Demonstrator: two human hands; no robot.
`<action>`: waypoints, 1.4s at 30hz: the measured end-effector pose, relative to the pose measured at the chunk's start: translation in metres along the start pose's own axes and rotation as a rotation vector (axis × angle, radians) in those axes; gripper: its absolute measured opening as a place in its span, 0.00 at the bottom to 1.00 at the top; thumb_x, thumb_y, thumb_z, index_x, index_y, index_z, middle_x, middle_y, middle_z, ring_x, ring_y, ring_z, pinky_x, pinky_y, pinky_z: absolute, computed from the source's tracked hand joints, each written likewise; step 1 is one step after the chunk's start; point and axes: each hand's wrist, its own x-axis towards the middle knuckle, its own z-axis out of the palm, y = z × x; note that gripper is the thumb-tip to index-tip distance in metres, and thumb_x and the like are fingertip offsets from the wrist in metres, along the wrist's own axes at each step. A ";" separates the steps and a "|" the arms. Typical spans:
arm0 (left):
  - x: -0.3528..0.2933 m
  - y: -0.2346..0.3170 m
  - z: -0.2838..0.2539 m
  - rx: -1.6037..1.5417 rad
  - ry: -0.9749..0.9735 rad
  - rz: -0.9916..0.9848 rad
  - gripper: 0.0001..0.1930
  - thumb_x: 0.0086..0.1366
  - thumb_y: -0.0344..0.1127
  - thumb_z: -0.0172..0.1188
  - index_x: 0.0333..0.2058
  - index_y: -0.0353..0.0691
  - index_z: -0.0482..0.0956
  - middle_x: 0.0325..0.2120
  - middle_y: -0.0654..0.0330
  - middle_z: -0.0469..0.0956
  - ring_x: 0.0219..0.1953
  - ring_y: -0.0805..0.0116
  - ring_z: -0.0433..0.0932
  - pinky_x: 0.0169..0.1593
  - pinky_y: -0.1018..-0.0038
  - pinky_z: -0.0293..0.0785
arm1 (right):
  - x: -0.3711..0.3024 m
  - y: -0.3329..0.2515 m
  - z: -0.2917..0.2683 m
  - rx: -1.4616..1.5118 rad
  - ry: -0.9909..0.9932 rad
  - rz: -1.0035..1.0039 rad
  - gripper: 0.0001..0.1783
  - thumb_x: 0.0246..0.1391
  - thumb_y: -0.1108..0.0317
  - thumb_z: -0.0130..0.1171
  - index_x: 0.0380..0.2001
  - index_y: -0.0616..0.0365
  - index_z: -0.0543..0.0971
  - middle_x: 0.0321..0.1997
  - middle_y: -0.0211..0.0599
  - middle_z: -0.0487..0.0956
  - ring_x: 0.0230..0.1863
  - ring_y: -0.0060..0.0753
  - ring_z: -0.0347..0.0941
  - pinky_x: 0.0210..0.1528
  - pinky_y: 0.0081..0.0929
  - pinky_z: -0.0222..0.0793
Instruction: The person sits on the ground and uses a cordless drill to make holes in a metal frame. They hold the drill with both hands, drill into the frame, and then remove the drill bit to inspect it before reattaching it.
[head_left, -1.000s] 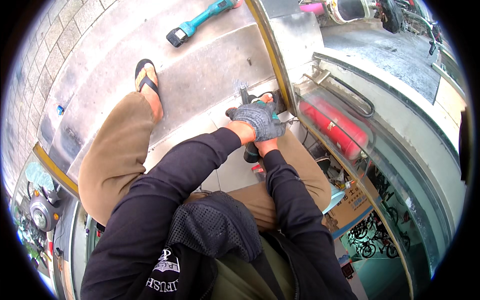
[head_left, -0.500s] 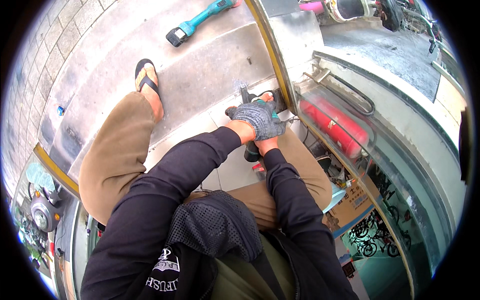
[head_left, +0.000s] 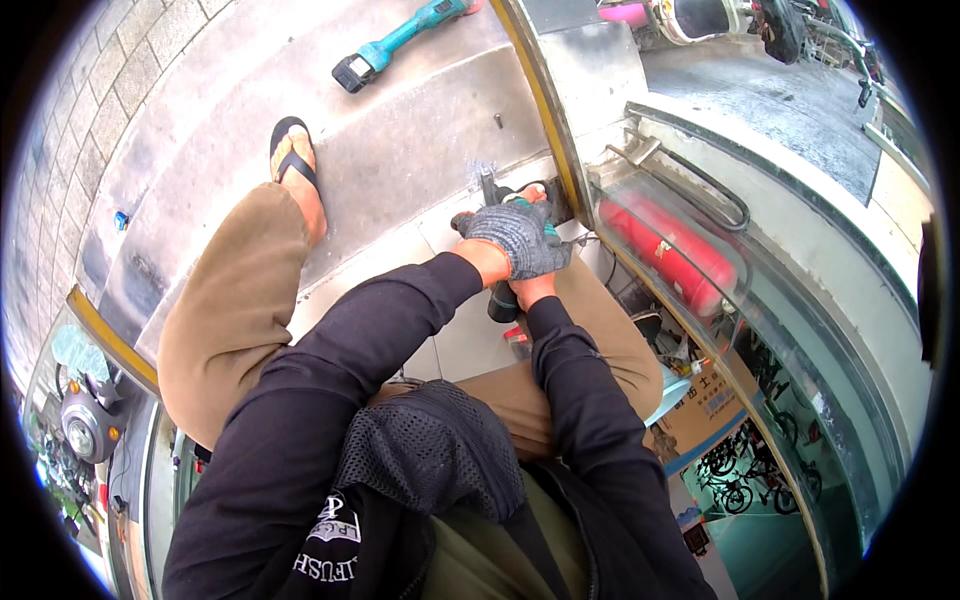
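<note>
Grey-gloved left hand gripping 1 tool, right hand mostly hidden, grip unclear

A power tool lies on the steps ahead of a person's hands, with a bolt between them; a fire extinguisher lies to the right, a scooter at far left.

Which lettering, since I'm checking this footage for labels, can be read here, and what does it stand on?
The words themselves I leave uncopied.
Jacket: large white letters beside a white emblem; legible in part.
Box: dark characters; large ones partly legible, the smaller too blurred.
Red cylinder: pale marks, too small to read.
Teal tool: pale battery patch; nothing legible.
</note>
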 end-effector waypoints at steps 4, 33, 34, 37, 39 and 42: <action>-0.003 0.003 -0.012 0.007 -0.102 0.024 0.42 0.64 0.65 0.59 0.70 0.42 0.75 0.70 0.53 0.75 0.65 0.47 0.80 0.67 0.54 0.77 | -0.004 0.003 0.002 0.007 0.023 -0.044 0.27 0.61 0.58 0.70 0.60 0.57 0.80 0.61 0.48 0.83 0.65 0.52 0.77 0.67 0.45 0.70; 0.003 -0.002 0.003 -0.002 -0.040 0.043 0.41 0.64 0.63 0.59 0.67 0.41 0.77 0.74 0.54 0.71 0.66 0.48 0.79 0.67 0.55 0.76 | -0.003 0.012 0.005 0.123 -0.034 0.081 0.29 0.61 0.59 0.70 0.62 0.57 0.78 0.62 0.49 0.81 0.66 0.52 0.76 0.68 0.47 0.69; 0.003 -0.004 0.005 0.005 -0.038 0.054 0.41 0.63 0.63 0.59 0.67 0.41 0.77 0.74 0.54 0.71 0.66 0.48 0.79 0.67 0.55 0.77 | -0.003 0.009 0.005 0.140 -0.013 0.073 0.29 0.61 0.59 0.70 0.62 0.58 0.78 0.62 0.49 0.81 0.66 0.53 0.76 0.68 0.47 0.70; 0.004 -0.005 0.011 -0.025 0.029 0.022 0.41 0.63 0.64 0.60 0.68 0.41 0.76 0.74 0.54 0.70 0.66 0.47 0.80 0.67 0.55 0.77 | 0.002 0.001 -0.001 0.201 -0.065 0.119 0.28 0.61 0.59 0.70 0.61 0.58 0.79 0.60 0.49 0.82 0.64 0.53 0.77 0.67 0.47 0.70; 0.004 -0.004 0.011 -0.019 0.040 0.027 0.42 0.63 0.64 0.60 0.68 0.41 0.76 0.75 0.55 0.69 0.66 0.47 0.79 0.67 0.54 0.77 | -0.001 0.002 0.002 0.119 -0.020 0.055 0.27 0.61 0.59 0.70 0.60 0.58 0.79 0.59 0.49 0.83 0.63 0.53 0.78 0.67 0.47 0.70; -0.002 0.006 -0.012 -0.005 -0.079 -0.024 0.42 0.63 0.64 0.60 0.68 0.41 0.76 0.76 0.55 0.68 0.66 0.47 0.79 0.68 0.54 0.76 | -0.001 0.008 0.004 0.151 -0.014 0.072 0.28 0.61 0.58 0.70 0.60 0.58 0.79 0.58 0.49 0.83 0.64 0.52 0.78 0.67 0.46 0.70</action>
